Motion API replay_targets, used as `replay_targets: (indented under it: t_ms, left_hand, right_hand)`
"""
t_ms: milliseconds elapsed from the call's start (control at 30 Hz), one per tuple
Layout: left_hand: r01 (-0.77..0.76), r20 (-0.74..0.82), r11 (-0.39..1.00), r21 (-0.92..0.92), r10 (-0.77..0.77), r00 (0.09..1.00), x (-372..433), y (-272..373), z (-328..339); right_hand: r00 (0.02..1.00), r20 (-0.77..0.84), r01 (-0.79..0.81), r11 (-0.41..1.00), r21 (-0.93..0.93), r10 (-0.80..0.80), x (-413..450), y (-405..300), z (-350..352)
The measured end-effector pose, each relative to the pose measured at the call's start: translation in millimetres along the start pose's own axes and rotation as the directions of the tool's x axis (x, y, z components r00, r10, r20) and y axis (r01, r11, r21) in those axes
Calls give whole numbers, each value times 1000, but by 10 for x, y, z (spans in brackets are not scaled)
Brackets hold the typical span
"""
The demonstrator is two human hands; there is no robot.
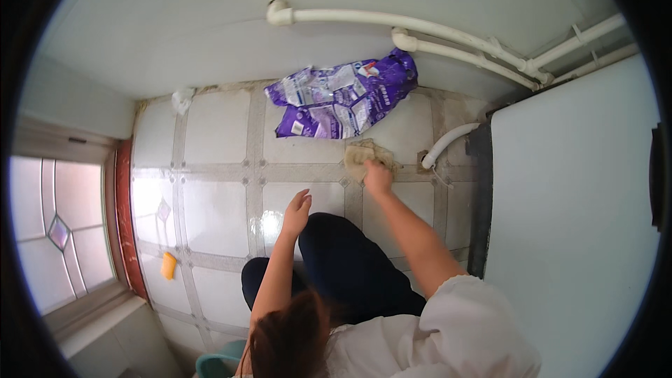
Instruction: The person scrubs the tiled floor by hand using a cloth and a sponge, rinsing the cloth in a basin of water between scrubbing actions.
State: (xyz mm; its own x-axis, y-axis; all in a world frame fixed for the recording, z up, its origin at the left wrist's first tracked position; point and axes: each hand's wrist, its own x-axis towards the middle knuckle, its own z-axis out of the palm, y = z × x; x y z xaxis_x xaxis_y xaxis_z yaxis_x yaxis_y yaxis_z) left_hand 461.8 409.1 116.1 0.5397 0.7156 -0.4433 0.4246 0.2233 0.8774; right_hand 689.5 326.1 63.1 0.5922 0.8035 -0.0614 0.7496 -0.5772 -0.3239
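My right hand (378, 177) grips the near edge of a crumpled beige cloth (362, 158), which lies against the tiled floor (304, 205). The hand is slightly blurred. To the left, my left hand (298, 210) is held by my knee with nothing in it, its fingers pointing forward. Just beyond the cloth, a crumpled purple plastic bag (346, 95) with printing lies on the floor along the wall.
White pipes (378, 17) run along the wall. A white drain hose (446, 142) enters the floor at the right, beside a large white appliance (567, 194). A yellow sponge (168, 265), white crumpled scrap (182, 100) and teal bucket (212, 361) are at the left.
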Motion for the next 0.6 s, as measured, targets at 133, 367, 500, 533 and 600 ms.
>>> replay_targets:
  t_ms: [133,367,500,533,600]
  left_hand:
    - [47,-51,958,-282,-64,997,-270,124,-50]
    - [-83,-194,901,-427,-1,981,-906,178,-553]
    - [-208,-415,863,-461,-3,910,-1722,141,-1069]
    - [-213,-436,814,-541,-55,898,-1870,34,-1128]
    - [-251,-511,747,-616,-136,849,-2175,-178,-1283]
  right_hand:
    - [926,370,-348,566,747,81,344,-17,-495]
    - [816,514,-553,-96,828,-265,-197,-1440,-1210]
    - [705,555,-639,-57,767,-442,-677,-2305,-1163]
    - [665,547,-657,-50,752,-509,-829,-2477,-1101]
    - [565,523,-695,-25,719,-638,-1163,-2847,-940]
